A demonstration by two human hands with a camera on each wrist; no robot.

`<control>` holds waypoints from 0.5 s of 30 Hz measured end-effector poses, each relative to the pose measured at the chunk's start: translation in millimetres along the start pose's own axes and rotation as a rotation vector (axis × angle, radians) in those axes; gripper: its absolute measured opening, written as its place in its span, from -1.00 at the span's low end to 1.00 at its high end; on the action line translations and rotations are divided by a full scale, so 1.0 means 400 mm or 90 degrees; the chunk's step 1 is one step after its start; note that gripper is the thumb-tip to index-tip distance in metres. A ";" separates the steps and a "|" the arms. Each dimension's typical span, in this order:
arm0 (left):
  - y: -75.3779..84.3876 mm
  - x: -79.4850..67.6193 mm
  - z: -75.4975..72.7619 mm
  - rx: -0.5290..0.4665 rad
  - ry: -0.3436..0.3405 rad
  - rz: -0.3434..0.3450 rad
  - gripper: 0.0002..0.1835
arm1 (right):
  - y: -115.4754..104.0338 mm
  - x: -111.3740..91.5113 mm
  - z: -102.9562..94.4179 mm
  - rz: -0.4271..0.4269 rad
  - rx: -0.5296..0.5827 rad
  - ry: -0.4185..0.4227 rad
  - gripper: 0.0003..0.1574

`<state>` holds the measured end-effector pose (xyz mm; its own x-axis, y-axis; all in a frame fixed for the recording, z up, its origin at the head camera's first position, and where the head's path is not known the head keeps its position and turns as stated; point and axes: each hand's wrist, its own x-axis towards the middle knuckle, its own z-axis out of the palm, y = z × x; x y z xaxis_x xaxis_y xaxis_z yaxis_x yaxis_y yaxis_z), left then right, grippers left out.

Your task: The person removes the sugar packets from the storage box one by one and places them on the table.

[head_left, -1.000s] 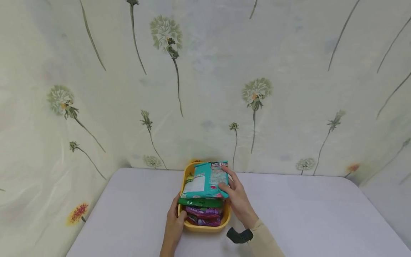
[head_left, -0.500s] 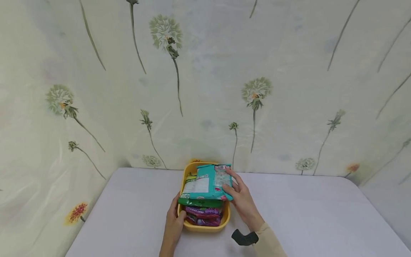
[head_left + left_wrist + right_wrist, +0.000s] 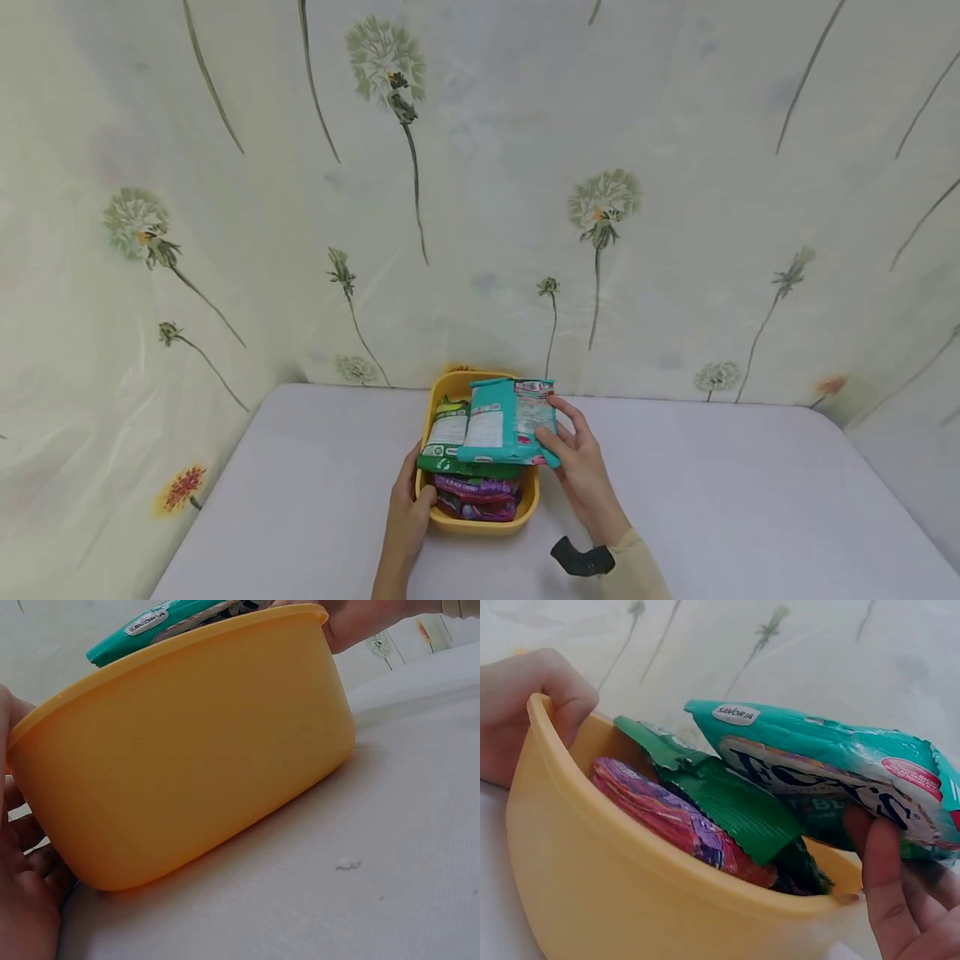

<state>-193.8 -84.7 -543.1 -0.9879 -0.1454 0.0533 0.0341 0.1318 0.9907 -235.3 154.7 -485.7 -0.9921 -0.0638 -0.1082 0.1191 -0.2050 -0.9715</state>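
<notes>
A yellow plastic tub (image 3: 487,527) stands on the table, filled with candy packets. My left hand (image 3: 408,512) grips its left rim, thumb over the edge and fingers along the outside wall. With my right hand (image 3: 588,475) I pinch the right end of a teal Fox's candy packet (image 3: 501,421). In the right wrist view this packet is tilted above the tub's rim, with fingers beneath it. Below and left of it lies a green packet (image 3: 448,429). Purple packets (image 3: 476,486) sit at the tub's near end. The teal packet covers part of the green one.
A white-covered table (image 3: 712,500) extends to both sides of the tub. Behind it hangs a pale sheet (image 3: 480,208) printed with dandelions, close to the tub's far end. A dark strap piece (image 3: 583,557) is on my right wrist.
My right hand has moved to the right with the teal packet, uncovering more of the green packet. The left hand has kept its grip on the tub's rim.
</notes>
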 end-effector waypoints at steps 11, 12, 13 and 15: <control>0.004 -0.004 0.007 -0.013 -0.010 -0.006 -0.22 | 0.021 -0.003 -0.030 0.031 0.020 0.022 -0.15; 0.005 -0.004 0.005 -0.009 -0.007 -0.009 -0.22 | 0.022 -0.002 -0.029 0.026 0.018 0.016 -0.16; 0.005 -0.003 0.004 -0.004 -0.004 -0.011 -0.21 | 0.023 -0.001 -0.029 0.021 0.019 0.010 -0.18; 0.005 -0.003 0.001 0.004 0.000 -0.020 -0.21 | 0.023 -0.001 -0.028 0.013 0.014 0.000 -0.18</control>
<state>-192.6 -83.9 -541.1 -0.9885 -0.1497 0.0230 0.0027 0.1340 0.9910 -234.1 163.6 -497.1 -0.9895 -0.0675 -0.1279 0.1400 -0.2251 -0.9642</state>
